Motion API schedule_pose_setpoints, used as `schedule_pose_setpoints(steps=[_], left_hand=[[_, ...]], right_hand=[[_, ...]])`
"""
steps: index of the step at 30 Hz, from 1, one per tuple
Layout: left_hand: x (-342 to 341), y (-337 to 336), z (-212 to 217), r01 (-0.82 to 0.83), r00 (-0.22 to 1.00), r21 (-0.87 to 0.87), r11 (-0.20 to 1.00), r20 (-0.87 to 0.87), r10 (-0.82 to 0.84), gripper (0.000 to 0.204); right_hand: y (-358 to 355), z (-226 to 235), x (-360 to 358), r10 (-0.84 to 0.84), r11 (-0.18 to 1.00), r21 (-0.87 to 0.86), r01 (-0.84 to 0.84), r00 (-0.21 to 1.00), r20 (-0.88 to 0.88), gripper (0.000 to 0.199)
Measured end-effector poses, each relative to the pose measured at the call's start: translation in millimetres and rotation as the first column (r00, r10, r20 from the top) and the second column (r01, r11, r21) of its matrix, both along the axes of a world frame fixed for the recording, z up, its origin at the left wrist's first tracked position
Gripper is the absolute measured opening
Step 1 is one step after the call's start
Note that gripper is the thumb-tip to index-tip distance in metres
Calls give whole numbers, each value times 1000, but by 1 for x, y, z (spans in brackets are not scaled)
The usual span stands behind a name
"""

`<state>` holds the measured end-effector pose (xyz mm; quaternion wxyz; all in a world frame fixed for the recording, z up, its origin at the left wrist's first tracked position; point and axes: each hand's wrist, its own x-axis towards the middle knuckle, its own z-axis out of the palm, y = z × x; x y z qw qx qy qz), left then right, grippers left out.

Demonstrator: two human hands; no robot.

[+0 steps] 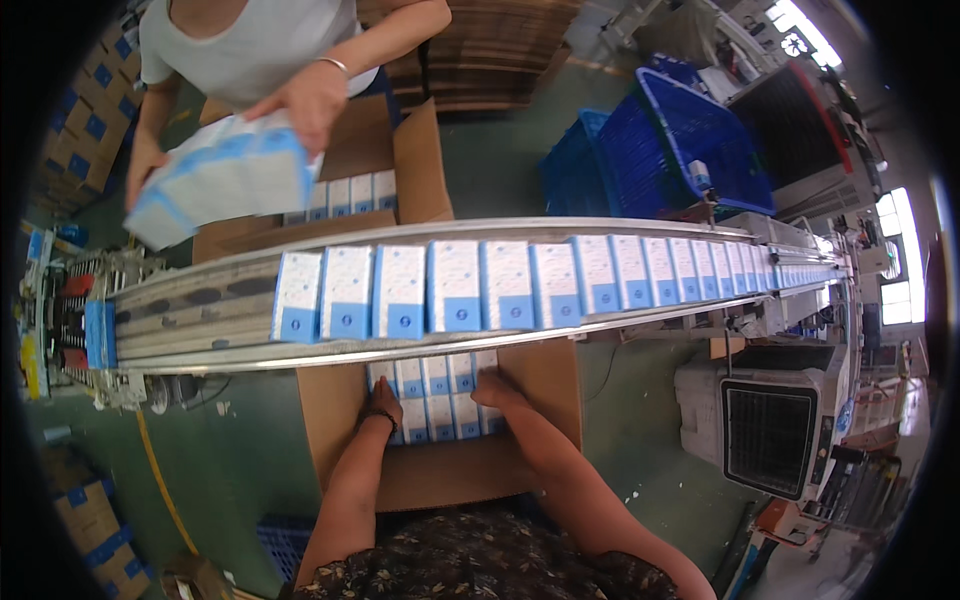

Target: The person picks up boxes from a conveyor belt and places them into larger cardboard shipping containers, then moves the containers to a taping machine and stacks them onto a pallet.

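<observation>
Below the conveyor, an open cardboard box (440, 475) holds two rows of white-and-blue packs (440, 415). My left hand (384, 405), with a dark bracelet at the wrist, reaches into it and presses against the left end of the far row. At that row's right end my right hand (494, 389) is closed, its fingers curled against the last pack. The row lies squeezed between both hands; the fingertips are partly hidden. On the conveyor belt (200, 310), just beyond, a long line of similar packs (455, 287) stands side by side.
Across the belt, a co-worker's hands carry a block of packs (225, 180) over another cardboard box (420, 165), partly filled. Blue plastic crates (690, 140) stand at the far right. A grey machine with a dark grille (768, 437) is on the right. Stacked cartons (90, 125) line the left.
</observation>
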<state>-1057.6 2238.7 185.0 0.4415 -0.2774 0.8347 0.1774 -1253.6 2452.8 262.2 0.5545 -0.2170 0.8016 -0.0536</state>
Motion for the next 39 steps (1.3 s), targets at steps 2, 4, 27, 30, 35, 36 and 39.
schedule_pose_setpoints(steps=[2,4,27,30,35,36,39], left_hand=[[-41,21,74,-334,940,38,942,-56,336,66],[-52,14,133,53,963,92,994,-268,-27,45],[-58,-167,373,-514,327,152,844,-875,357,82],[-51,-188,355,-505,220,215,836,-905,365,81],[-38,-185,409,-401,12,307,863,-940,340,81],[-20,-171,444,-407,-15,224,885,-971,239,81],[28,-95,542,-414,-27,49,909,-999,42,81]], right_hand=[[20,28,-8,101,992,-83,-96,993,60,69],[18,140,3,218,933,-269,-237,971,-99,62],[-135,310,-62,-370,842,-539,33,763,-530,113],[-139,302,-47,-526,730,-669,139,739,-421,120],[-105,358,-19,-602,604,-797,4,658,-453,120],[-97,380,-9,-642,537,-843,-35,631,-435,118],[-52,427,19,-707,454,-885,-105,561,-430,112]])
